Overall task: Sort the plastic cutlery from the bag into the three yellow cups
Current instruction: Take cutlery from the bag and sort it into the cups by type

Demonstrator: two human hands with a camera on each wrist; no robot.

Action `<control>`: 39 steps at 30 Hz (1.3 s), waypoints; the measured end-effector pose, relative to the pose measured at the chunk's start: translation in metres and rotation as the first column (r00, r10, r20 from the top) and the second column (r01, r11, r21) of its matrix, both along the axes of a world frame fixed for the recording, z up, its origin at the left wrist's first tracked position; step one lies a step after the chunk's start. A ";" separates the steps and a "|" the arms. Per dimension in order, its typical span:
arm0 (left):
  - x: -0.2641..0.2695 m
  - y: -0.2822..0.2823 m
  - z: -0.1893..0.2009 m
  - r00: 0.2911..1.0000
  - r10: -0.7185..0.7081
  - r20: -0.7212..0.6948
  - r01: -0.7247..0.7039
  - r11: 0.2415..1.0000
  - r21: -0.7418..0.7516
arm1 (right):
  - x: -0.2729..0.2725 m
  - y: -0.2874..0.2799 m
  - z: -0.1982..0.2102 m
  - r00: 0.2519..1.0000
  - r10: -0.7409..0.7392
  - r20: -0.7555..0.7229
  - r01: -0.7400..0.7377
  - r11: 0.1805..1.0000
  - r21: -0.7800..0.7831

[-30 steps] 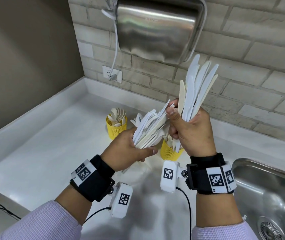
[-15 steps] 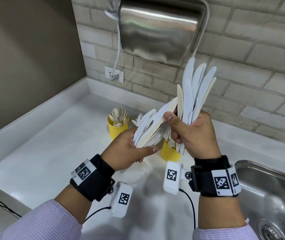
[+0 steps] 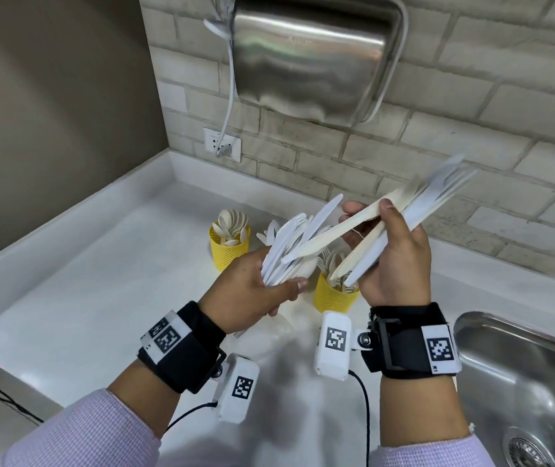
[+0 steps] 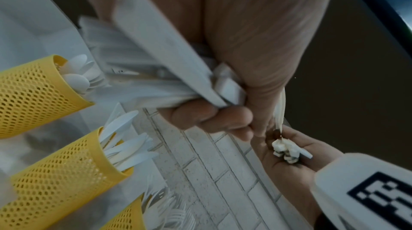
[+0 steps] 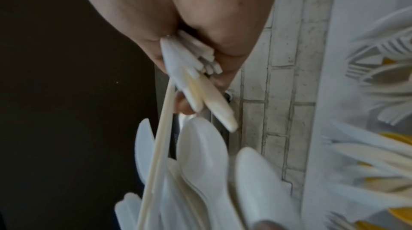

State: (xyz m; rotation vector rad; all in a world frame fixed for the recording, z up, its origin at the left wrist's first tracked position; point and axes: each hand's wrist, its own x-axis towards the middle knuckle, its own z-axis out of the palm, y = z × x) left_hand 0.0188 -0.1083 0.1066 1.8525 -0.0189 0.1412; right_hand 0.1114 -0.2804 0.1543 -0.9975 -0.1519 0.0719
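Right hand (image 3: 394, 261) has tipped its knives (image 3: 414, 210) from near upright to slanting up-right, blurred. It now pinches one cream knife (image 3: 330, 235), apparently pulled partway out of the left hand's (image 3: 249, 294) bundle (image 3: 289, 244). Camera view shifted slightly.

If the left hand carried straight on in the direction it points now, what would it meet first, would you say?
Probably the right hand: the left hand points up and rightward, and the cutlery bundle it grips already touches the cream knife pinched there. Depth is unclear.
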 end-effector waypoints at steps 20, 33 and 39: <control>0.000 -0.004 0.002 1.000 0.010 -0.021 -0.011 1.000 -0.019 | -0.011 0.003 0.004 0.925 0.127 0.359 0.058 0.884 -0.464; -0.005 0.000 0.005 0.999 0.030 -0.018 -0.032 0.997 -0.075 | 0.001 -0.002 0.007 0.997 -0.083 -0.013 0.083 0.988 0.129; -0.004 0.002 0.003 0.999 0.018 -0.029 -0.021 0.995 -0.097 | 0.013 -0.010 -0.006 0.970 0.033 -0.240 0.077 0.898 0.434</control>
